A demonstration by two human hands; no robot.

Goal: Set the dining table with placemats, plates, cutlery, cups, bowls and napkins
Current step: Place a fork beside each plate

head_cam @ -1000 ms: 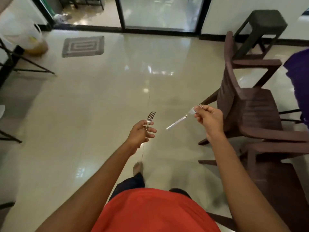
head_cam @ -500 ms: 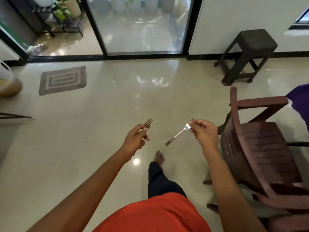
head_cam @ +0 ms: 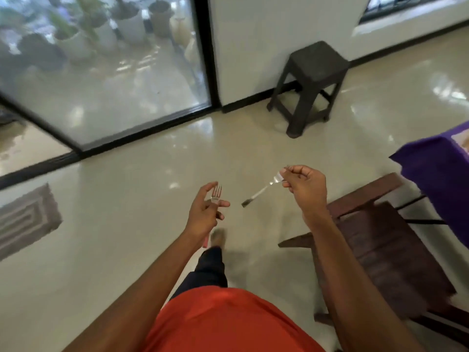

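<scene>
Turning as I walk, left grip (head_cam: pixel 203 214) curled round a fork (head_cam: pixel 216 194) held tines-up, right grip (head_cam: pixel 304 189) pinching the second fork (head_cam: pixel 264 190) by its head, the purple table (head_cam: pixel 436 179) now swings closer on my right, beyond the chair (head_cam: pixel 380 237), so laying cutlery looks next.

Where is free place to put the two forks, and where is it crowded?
Bare: the brown chair seat, beside the purple table corner; also the floor between mat and stool. Crowded: nowhere visible; the table's top is mostly out of frame.

A home dining area; glossy tiled floor (head_cam: pixel 132 204); brown chair (head_cam: pixel 385 252); purple-clothed table (head_cam: pixel 441 174); glass sliding door (head_cam: pixel 106 80)
</scene>
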